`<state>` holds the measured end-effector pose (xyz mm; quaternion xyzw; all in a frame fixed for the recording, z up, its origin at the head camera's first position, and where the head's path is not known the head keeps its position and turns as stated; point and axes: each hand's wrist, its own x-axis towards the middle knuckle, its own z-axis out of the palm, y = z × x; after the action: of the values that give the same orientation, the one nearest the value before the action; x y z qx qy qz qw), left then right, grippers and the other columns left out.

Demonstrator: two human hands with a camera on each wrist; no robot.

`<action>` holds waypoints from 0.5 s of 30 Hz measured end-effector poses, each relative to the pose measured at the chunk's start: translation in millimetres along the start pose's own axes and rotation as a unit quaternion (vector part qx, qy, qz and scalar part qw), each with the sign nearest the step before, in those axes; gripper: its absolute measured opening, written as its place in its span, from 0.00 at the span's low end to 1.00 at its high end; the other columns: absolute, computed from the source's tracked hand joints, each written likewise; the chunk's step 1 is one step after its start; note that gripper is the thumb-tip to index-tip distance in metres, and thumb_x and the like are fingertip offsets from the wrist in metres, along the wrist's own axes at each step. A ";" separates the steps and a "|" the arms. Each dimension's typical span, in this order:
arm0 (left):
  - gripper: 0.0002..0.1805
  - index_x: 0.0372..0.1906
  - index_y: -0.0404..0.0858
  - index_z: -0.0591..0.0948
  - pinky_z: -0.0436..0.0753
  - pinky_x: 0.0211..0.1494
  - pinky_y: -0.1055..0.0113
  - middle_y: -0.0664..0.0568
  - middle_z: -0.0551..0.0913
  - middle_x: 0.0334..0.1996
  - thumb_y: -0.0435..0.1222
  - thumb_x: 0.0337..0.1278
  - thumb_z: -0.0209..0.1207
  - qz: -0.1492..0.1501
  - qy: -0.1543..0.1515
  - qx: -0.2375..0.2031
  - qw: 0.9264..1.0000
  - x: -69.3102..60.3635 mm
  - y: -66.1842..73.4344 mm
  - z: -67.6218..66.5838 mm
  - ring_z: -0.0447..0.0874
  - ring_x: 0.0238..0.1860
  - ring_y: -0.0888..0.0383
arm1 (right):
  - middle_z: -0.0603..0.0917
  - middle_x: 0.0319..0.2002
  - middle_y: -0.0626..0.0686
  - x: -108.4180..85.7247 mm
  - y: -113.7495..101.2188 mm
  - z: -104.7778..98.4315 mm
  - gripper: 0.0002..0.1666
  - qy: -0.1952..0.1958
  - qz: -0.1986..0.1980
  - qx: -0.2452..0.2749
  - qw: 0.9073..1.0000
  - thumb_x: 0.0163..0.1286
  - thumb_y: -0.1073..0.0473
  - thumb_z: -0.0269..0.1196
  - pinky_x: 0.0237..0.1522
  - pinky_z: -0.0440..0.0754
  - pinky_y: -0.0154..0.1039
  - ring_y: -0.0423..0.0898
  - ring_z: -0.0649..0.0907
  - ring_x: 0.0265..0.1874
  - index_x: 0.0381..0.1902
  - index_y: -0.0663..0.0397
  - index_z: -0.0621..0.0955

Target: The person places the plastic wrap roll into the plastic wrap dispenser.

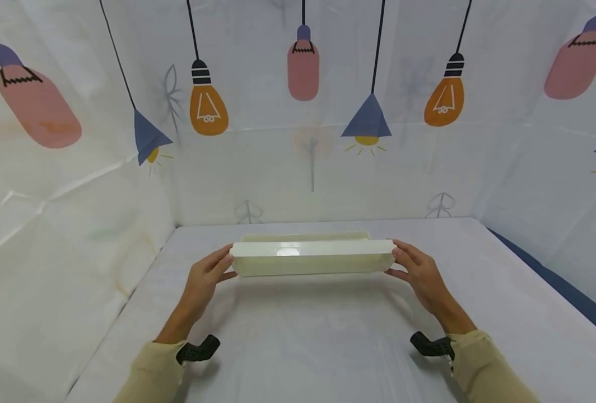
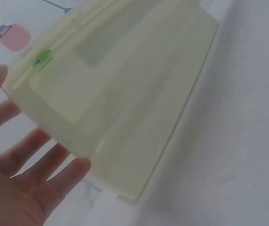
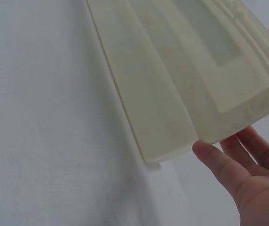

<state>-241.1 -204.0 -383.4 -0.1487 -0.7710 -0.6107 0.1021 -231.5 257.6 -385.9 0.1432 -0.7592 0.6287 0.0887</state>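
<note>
A long, pale cream plastic box [image 1: 310,264] is held level in front of me, its glossy upper edge catching the light. My left hand [image 1: 203,282] grips its left end and my right hand [image 1: 423,280] its right end. Each thumb lies near the upper edge, with fingers lower down. Behind the box shows a second cream edge [image 1: 305,237]; whether it belongs to the same piece I cannot tell. Both wrist views show smooth faces with a recessed panel [image 3: 240,77]. A small green part [image 2: 42,57] sits near one edge in the left wrist view.
A white-covered table [image 1: 303,347] lies under the box, which casts a shadow on it. White sheeting printed with hanging lamps [image 1: 303,67] surrounds the table at the back and sides. A dark blue strip [image 1: 555,280] runs along the right edge. Each wrist carries a black camera mount [image 1: 197,350].
</note>
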 end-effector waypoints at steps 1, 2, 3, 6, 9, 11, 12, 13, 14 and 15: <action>0.29 0.70 0.32 0.71 0.84 0.52 0.59 0.43 0.74 0.67 0.46 0.74 0.56 0.005 0.004 0.003 1.000 1.8 0.8 1.3 0.77 0.62 0.45 | 0.70 0.65 0.66 0.4 -1.0 -0.7 0.33 0.000 -0.001 -0.002 1.000 0.81 0.50 0.52 0.49 0.84 0.44 0.44 0.81 0.53 0.73 0.70 0.65; 0.29 0.70 0.32 0.71 0.84 0.52 0.60 0.43 0.74 0.67 0.46 0.74 0.56 0.010 0.008 0.005 1.000 4.0 1.5 2.4 0.78 0.62 0.45 | 0.70 0.65 0.66 1.0 -1.9 -1.7 0.33 0.000 -0.003 -0.002 1.000 0.81 0.50 0.52 0.49 0.84 0.44 0.44 0.81 0.53 0.73 0.70 0.65; 0.29 0.70 0.32 0.71 0.84 0.53 0.61 0.43 0.74 0.67 0.45 0.75 0.55 0.016 0.011 0.008 1.000 6.2 2.1 3.4 0.78 0.62 0.45 | 0.70 0.65 0.66 1.9 -3.1 -2.8 0.33 0.001 -0.005 0.000 1.000 0.81 0.51 0.52 0.49 0.84 0.44 0.45 0.81 0.53 0.73 0.70 0.65; 0.27 0.70 0.31 0.71 0.83 0.53 0.61 0.42 0.74 0.67 0.43 0.75 0.54 0.030 0.016 0.006 0.999 12.0 3.8 5.4 0.77 0.62 0.44 | 0.70 0.66 0.66 5.5 -6.5 -5.8 0.34 -0.002 -0.012 0.004 1.000 0.81 0.51 0.53 0.50 0.84 0.43 0.46 0.81 0.54 0.73 0.70 0.64; 0.27 0.71 0.30 0.70 0.83 0.54 0.62 0.41 0.74 0.66 0.41 0.76 0.54 0.034 0.019 -0.001 0.999 15.1 3.6 5.1 0.77 0.63 0.44 | 0.68 0.68 0.67 10.6 -8.1 -7.3 0.34 -0.010 -0.015 0.008 1.000 0.81 0.52 0.53 0.52 0.83 0.43 0.48 0.81 0.56 0.74 0.69 0.63; 0.28 0.71 0.29 0.69 0.82 0.55 0.61 0.40 0.74 0.66 0.41 0.76 0.54 0.035 0.018 -0.010 0.999 15.7 2.9 4.1 0.76 0.63 0.43 | 0.66 0.70 0.68 13.5 -8.7 -7.1 0.35 -0.016 -0.016 0.008 1.000 0.81 0.52 0.53 0.53 0.82 0.42 0.50 0.80 0.58 0.75 0.69 0.61; 0.28 0.71 0.29 0.69 0.82 0.56 0.61 0.40 0.74 0.66 0.41 0.76 0.54 0.034 0.019 -0.015 0.999 15.8 2.1 3.4 0.76 0.63 0.43 | 0.65 0.71 0.68 14.8 -8.7 -6.9 0.36 -0.019 -0.016 0.008 1.000 0.81 0.51 0.53 0.54 0.81 0.41 0.51 0.79 0.59 0.75 0.68 0.61; 0.28 0.71 0.29 0.68 0.81 0.56 0.61 0.39 0.74 0.66 0.41 0.76 0.54 0.034 0.017 -0.019 0.999 15.9 1.4 2.6 0.76 0.63 0.43 | 0.65 0.71 0.68 16.1 -8.5 -6.4 0.36 -0.020 -0.017 0.007 1.000 0.81 0.51 0.53 0.55 0.81 0.41 0.51 0.79 0.60 0.75 0.68 0.61; 0.29 0.72 0.29 0.68 0.81 0.57 0.61 0.39 0.73 0.67 0.42 0.76 0.54 0.035 0.015 -0.023 0.999 16.0 0.5 1.8 0.75 0.64 0.43 | 0.64 0.71 0.69 17.0 -8.8 -5.6 0.36 -0.021 -0.018 0.006 1.000 0.81 0.51 0.53 0.55 0.80 0.40 0.51 0.78 0.61 0.76 0.67 0.60; 0.29 0.72 0.29 0.67 0.80 0.58 0.61 0.39 0.72 0.68 0.42 0.76 0.54 0.034 0.013 -0.029 0.999 16.3 -0.3 1.0 0.74 0.65 0.43 | 0.64 0.72 0.69 18.1 -8.6 -4.8 0.36 -0.021 -0.018 0.009 1.000 0.80 0.50 0.53 0.56 0.80 0.39 0.51 0.78 0.62 0.76 0.66 0.60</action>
<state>-256.4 -201.4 -378.3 -0.1701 -0.7463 -0.6306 0.1284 -246.0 258.9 -371.3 0.1709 -0.7526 0.6305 0.0832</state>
